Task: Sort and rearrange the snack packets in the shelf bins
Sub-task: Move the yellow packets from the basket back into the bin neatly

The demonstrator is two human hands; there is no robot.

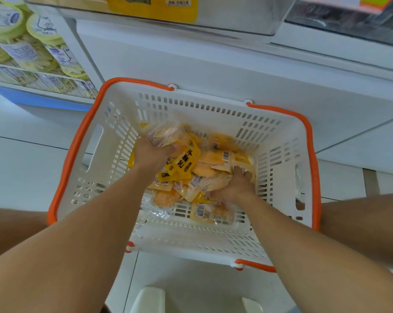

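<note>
snack packets (186, 159), yellow and clear with barcodes, heaped in white basket (114, 123); left hand (152, 152) and right hand (236, 186) each grasp some.

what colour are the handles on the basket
Orange, on a white basket; the handles show clearly in the head view.

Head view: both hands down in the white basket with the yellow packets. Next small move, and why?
Probably lift the left hand with its grip on a bunch of yellow plastic snack packets up toward the clear shelf bin above. The right hand looks to be gathering loose packets in the white slotted plastic basket with orange handles, so it seems less ready.
</note>
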